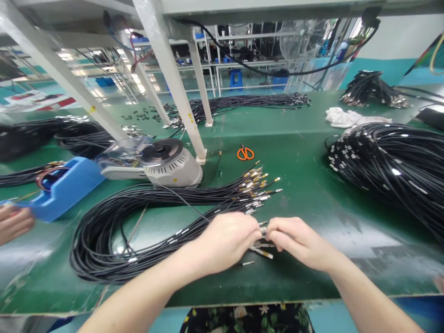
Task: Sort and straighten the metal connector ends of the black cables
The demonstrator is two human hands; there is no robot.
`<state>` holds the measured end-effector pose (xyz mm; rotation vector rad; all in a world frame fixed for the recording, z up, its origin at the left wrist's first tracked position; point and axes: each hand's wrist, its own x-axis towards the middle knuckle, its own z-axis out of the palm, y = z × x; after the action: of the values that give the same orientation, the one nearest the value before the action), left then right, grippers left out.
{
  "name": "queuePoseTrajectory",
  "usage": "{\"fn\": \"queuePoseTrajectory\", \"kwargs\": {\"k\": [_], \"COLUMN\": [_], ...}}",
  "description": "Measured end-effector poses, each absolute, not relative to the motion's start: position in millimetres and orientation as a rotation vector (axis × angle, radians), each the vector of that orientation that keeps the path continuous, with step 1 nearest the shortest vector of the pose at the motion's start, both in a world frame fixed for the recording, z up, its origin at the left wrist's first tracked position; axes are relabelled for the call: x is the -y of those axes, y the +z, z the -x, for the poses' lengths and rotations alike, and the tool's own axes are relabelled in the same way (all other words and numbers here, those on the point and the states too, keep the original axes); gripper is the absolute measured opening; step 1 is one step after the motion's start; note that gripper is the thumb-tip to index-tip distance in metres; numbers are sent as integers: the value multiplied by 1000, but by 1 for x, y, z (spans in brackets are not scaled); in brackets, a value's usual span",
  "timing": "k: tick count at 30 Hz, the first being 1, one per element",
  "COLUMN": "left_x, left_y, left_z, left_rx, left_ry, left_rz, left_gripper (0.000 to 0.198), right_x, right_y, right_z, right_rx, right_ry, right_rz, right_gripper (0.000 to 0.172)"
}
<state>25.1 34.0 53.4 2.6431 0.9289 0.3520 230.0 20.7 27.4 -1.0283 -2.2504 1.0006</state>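
Note:
Both my hands meet over the green table [312,194] near its front edge. My left hand [227,240] is closed in a pinch on the ends of thin black cables with metal tips [262,252]. My right hand [298,243] is also pinched on those cable ends, fingertips almost touching the left ones. A large looped bundle of the same black cables [114,231] lies to the left, and its gold and silver connector ends [258,185] fan out just beyond my hands.
A grey round machine [163,164] and a blue holder [64,187] stand at left, where another person's hand [14,222] shows. Orange scissors [245,153] lie mid-table. A thick cable pile [391,162] fills the right, a white cloth [347,118] behind it. White frame posts [173,78] rise from the table.

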Motion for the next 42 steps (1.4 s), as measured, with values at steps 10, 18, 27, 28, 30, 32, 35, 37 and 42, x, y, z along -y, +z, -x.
{"fn": "queuePoseTrajectory", "kwargs": {"k": [10,18,27,28,30,32,35,37,42], "left_x": [-148,-114,-31,-30,-32,-35,-40,-41,-40], "left_y": [98,35,9,9,9,8,5,2,-2], "left_z": [-43,-49,-50,-51,-54,-55,-55,-55,-56], "left_rx": [-1539,-1166,-1021,-1044,-1057,-1037,-1004,-956,-876], "left_ry": [1132,541,230,229,205,172,155,158,156], "left_rz": [-2605,-2550,-2695,-2681,-2640,-2588,-2507,-2488,-2522], "left_gripper": [21,31,27,28,29,30,32,31,29], "right_x": [-12,-5,-15,-16,-18,-19,-20,-20,-22], "right_y": [1,-14,9,12,13,9,-2,-10,-18], "right_z": [-204,-238,-241,-241,-243,-245,-246,-245,-244], "right_rx": [2503,2472,2193,2196,2238,2297,2319,2297,2329], "right_ry": [650,487,804,822,851,886,923,949,1038], "right_rz": [1268,1440,1338,1337,1315,1252,1171,1132,1071], "right_gripper": [9,15,21,21,23,26,28,29,32]}}
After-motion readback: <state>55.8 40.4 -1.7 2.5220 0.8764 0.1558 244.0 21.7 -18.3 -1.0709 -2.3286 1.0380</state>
